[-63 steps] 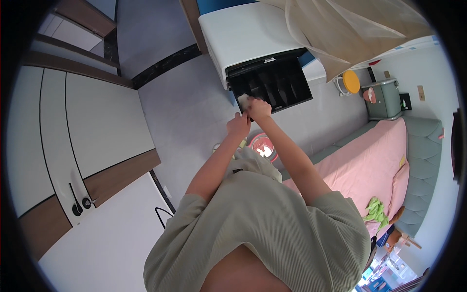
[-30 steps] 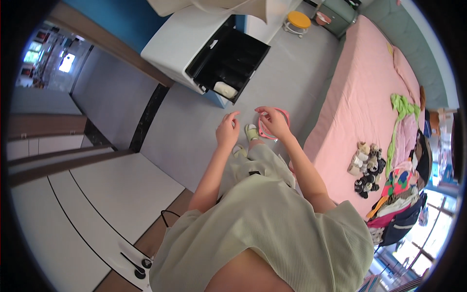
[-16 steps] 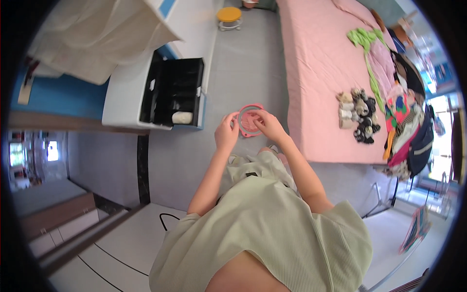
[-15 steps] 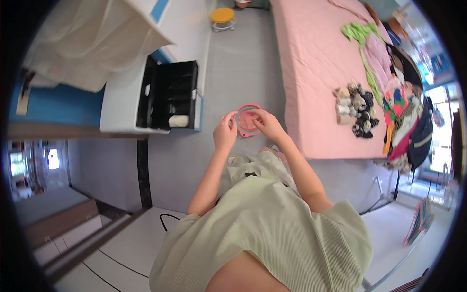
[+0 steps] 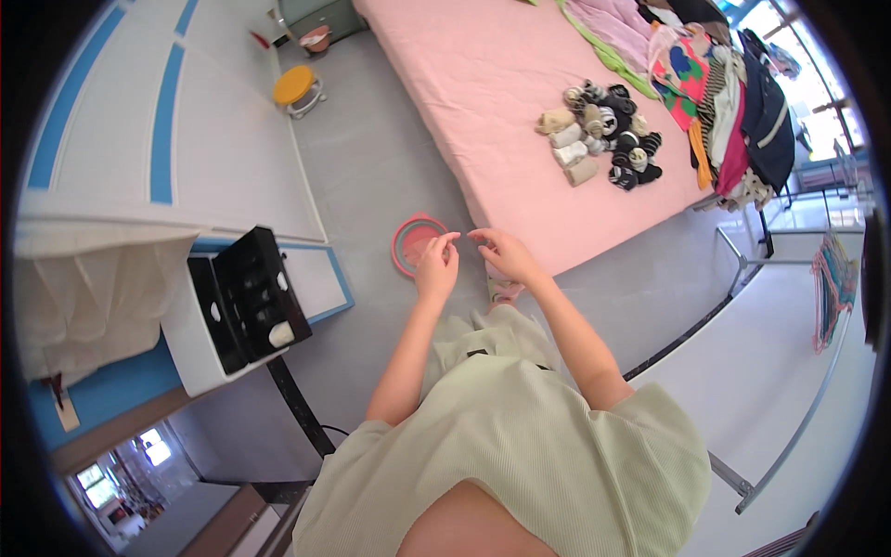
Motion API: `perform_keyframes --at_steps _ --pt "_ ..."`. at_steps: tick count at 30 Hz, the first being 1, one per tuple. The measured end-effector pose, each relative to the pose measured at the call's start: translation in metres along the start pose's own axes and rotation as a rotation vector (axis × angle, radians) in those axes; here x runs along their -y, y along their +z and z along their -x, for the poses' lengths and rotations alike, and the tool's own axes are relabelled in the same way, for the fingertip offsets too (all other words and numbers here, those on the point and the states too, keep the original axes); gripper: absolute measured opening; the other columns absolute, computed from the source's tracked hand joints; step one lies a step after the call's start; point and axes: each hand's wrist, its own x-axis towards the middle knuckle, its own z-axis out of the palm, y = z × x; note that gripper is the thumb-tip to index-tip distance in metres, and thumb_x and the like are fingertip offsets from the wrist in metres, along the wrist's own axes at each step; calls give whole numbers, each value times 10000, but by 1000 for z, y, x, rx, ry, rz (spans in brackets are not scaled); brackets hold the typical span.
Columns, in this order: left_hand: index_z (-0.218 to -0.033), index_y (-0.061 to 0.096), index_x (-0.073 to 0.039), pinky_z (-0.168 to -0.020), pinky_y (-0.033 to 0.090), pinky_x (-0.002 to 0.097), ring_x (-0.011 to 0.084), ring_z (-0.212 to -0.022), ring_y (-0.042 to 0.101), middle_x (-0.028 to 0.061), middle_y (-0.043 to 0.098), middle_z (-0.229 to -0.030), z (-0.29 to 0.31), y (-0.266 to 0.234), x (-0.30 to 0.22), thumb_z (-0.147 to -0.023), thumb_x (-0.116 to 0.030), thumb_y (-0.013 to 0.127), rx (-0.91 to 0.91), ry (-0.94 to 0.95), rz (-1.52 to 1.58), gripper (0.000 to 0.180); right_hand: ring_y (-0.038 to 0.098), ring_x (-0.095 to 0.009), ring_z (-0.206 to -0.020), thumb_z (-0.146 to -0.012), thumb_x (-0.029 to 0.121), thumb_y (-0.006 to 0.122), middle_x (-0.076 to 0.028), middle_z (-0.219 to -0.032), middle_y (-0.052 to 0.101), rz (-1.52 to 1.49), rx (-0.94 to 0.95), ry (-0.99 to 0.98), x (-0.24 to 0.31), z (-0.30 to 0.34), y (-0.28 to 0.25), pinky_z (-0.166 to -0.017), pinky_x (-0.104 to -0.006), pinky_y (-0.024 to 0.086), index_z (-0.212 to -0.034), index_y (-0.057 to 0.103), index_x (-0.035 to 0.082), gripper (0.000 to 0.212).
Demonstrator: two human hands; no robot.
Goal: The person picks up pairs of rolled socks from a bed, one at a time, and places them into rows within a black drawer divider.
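My left hand hovers in front of the pink basin, which has a grey inner ring and stands on the floor. It covers part of the basin's right side. To the right, my right hand is held near the corner of the pink bed. Both hands have their fingers apart, with a small gap between them and nothing visible in either. Several rolled socks, in beige, white, grey and black, lie grouped on the bed beyond my right hand.
A black divided box holding one white roll rests on a white cabinet at left. Clothes are heaped on the bed's far right. A yellow stool stands near the wall. A metal rack with hangers is at right.
My view has turned to the right, so bed and socks sit nearer the middle. Both hands have shifted rightward from over the basin, the right one now beside the bed's corner.
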Motion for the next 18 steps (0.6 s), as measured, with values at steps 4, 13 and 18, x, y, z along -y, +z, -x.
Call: perform_keyframes --at_steps 4,13,18 --pt "-1035 619 -101 -575 429 279 145 -574 480 44 536 -778 -23 54 -33 -852 -92 529 127 -31 23 204 614 -226 -791 -794 104 535 -99 -1029 614 -32 -71 45 -38 4 -48 -745 -332 495 -1110 595 112 322" --pt "-1019 632 -153 -578 454 291 163 -582 569 52 614 -949 -59 156 -67 -858 -145 504 368 -128 49 206 614 -223 -768 -798 89 526 -102 -994 618 -86 -202 191 -123 17 -136 -721 -331 493 -1173 543 108 376" --pt "-1033 626 -153 -578 456 305 167 -598 575 61 613 -963 -70 192 -65 -857 -155 508 480 -142 -47 212 615 -211 -761 -810 92 542 -101 -976 617 -192 -356 304 -168 21 -164 -710 -317 492 -1199 518 100 390"
